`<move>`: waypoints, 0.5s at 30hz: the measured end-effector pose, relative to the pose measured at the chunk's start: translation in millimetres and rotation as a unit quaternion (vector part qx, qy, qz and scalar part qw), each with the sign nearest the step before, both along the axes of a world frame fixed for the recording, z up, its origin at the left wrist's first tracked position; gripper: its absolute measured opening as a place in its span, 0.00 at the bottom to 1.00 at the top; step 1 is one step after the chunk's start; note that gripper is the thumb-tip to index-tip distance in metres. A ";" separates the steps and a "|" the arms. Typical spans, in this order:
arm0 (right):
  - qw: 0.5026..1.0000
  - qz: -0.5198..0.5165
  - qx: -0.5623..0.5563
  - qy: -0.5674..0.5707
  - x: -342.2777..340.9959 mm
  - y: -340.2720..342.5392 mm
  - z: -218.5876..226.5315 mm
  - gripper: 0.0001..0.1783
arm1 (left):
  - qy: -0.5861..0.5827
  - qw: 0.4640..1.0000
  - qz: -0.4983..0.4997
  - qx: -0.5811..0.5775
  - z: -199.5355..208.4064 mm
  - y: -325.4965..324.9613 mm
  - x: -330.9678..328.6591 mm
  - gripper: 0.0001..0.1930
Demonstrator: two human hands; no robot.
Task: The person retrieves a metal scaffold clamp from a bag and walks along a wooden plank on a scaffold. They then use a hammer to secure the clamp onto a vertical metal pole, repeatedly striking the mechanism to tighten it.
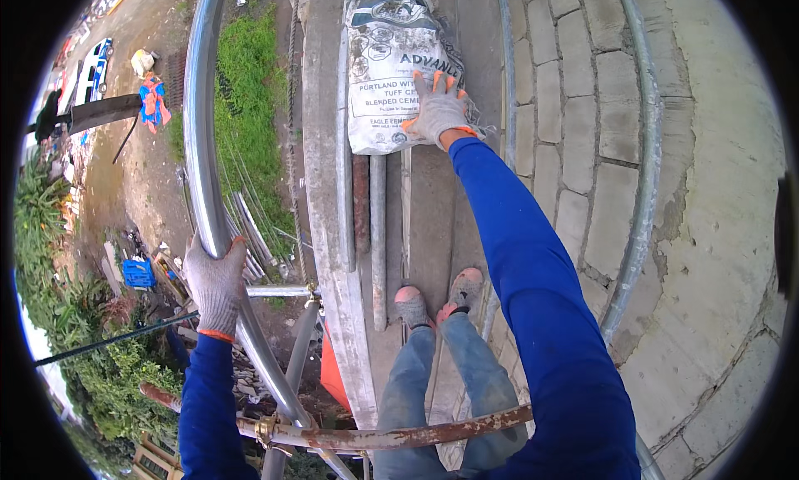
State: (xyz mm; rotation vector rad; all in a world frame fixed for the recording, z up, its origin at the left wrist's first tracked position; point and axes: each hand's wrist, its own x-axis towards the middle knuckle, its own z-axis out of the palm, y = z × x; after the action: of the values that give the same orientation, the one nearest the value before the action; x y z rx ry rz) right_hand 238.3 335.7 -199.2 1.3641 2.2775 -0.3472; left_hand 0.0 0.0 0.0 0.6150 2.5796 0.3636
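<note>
My left hand (215,282), in a pale glove with an orange cuff, is wrapped round a shiny metal scaffold pipe (202,122) at the left edge of the walkway. Stretched far forward, my right hand (439,112) wears a pale glove with orange fingertips. Its spread fingers press on the lower right part of a white printed cement bag (383,81). That bag lies on the scaffold planks (433,205), dirty and creased, and two loose pipes (379,230) run out from under its near end.
A concrete block wall (612,147) borders the planks on the right, with upright pipes (649,131) before it. A rusty pipe (374,438) crosses near my legs. Beyond the left edge the ground drops far below, with grass (250,72), a parked vehicle (96,68) and a distant person (152,101).
</note>
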 end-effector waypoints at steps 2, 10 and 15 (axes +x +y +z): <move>1.000 0.006 0.010 0.019 -5.2 23.5 -16.6 0.67 | -0.007 0.999 0.013 0.042 -15.7 7.7 3.2 0.20; 0.974 -0.047 -0.082 0.207 15.9 53.1 -65.1 0.24 | 0.003 0.999 -0.008 0.046 -25.1 0.8 -0.8 0.16; 0.966 -0.030 -0.166 0.196 32.3 -7.6 -63.0 0.13 | -0.034 0.999 0.021 0.016 -4.5 28.8 6.0 0.21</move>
State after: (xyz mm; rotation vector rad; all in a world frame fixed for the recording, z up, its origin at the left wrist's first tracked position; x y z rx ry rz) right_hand 270.5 328.1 -262.2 1.2756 2.3401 -1.0507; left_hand 6.0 28.8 -4.5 0.5495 2.5290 0.4325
